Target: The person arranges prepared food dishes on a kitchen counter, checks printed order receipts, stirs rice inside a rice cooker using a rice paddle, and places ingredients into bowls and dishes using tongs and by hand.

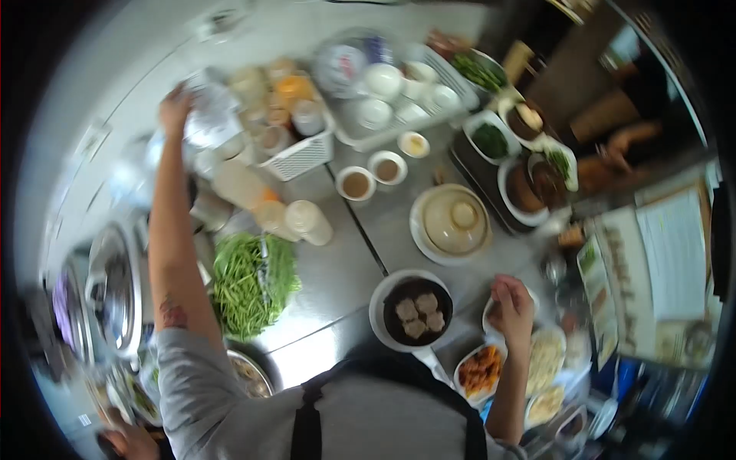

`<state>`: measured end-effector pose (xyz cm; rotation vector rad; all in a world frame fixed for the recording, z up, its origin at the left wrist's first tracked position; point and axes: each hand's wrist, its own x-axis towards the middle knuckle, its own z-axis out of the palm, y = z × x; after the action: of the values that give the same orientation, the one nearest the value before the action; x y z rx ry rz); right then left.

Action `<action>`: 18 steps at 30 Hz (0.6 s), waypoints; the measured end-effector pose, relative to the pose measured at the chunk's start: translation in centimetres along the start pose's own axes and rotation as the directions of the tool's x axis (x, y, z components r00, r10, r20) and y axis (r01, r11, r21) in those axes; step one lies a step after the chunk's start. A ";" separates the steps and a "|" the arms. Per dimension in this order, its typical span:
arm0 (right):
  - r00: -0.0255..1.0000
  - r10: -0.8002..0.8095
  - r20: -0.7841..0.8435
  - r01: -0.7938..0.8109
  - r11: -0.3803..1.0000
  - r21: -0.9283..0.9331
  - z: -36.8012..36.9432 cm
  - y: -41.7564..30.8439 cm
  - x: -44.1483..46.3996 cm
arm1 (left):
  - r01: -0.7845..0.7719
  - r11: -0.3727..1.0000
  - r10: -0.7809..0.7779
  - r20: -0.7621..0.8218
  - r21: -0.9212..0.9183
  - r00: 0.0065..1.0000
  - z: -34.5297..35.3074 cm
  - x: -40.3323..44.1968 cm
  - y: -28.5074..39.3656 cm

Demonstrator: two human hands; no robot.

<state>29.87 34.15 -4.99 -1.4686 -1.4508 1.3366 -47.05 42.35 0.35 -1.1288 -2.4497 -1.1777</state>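
Note:
My left hand [176,111] is stretched far out to the upper left, beside a clear plastic package [212,113]; its fingers are blurred, so I cannot tell whether they grip it. My right hand [512,301] hovers at the right, fingertips drawn together, above a small white dish and next to a container of orange-red food [481,370]. What the fingertips hold, if anything, does not show. Between my arms stands a white-rimmed pan [374,313] with several pale patties [419,314] in dark liquid. Behind it sits a lidded clay pot [455,220] on a white plate.
Cut green vegetables [249,287] lie at left near squeeze bottles [309,222]. A white basket [300,157] of bottles and a tray [360,138] of white bowls stand at the back. Small sauce bowls [356,184] sit mid-table. Other people's hands show at right [619,147] and lower left [132,438].

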 end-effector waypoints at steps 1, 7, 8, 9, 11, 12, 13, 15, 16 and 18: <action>0.998 0.066 -0.008 -0.067 0.998 -0.018 -0.2 1.0 -0.2 | 0.064 0.996 -0.067 -0.040 -0.067 0.997 0.3 0.5 0.3; 0.990 0.140 0.016 -0.140 0.963 0.229 3.1 6.7 1.8 | 0.088 0.981 -0.110 -0.127 -0.172 0.986 0.9 -0.2 2.7; 0.986 0.169 0.010 -0.164 0.941 0.297 4.0 9.1 3.0 | 0.104 0.966 -0.132 -0.105 -0.235 0.986 1.1 0.2 2.1; 0.981 0.193 0.009 -0.183 0.913 0.364 4.7 10.8 4.3 | 0.121 0.947 -0.153 -0.088 -0.299 0.984 1.7 1.0 1.0; 0.957 0.286 -0.037 -0.239 0.859 0.452 5.8 11.9 7.1 | 0.163 0.954 -0.177 -0.035 -0.251 0.984 2.0 1.6 -0.5; 0.940 0.337 -0.056 -0.267 0.826 0.496 6.3 12.0 8.2 | 0.186 0.973 -0.186 0.008 -0.134 0.982 2.1 1.7 -1.0; 0.947 0.312 -0.073 -0.250 0.862 0.441 6.9 11.9 8.9 | 0.202 0.979 -0.201 0.052 -0.013 0.978 2.1 1.3 -1.3; 0.961 0.252 -0.110 -0.204 0.921 0.331 8.4 11.3 10.5 | 0.241 0.970 -0.233 0.182 -0.023 0.955 2.2 -0.1 -0.8; 0.966 0.239 -0.104 -0.185 0.910 0.371 8.9 11.1 10.8 | 0.259 0.966 -0.245 0.235 -0.030 0.941 2.5 -0.8 -0.8; 0.966 0.233 -0.109 -0.162 0.881 0.444 9.7 11.2 10.3 | -0.116 0.955 0.061 0.199 0.275 0.978 3.9 3.0 -5.8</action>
<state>22.41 40.47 -20.11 -1.4098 -0.8442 1.5087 -52.70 44.65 -4.25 -1.2952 -2.5674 -0.6894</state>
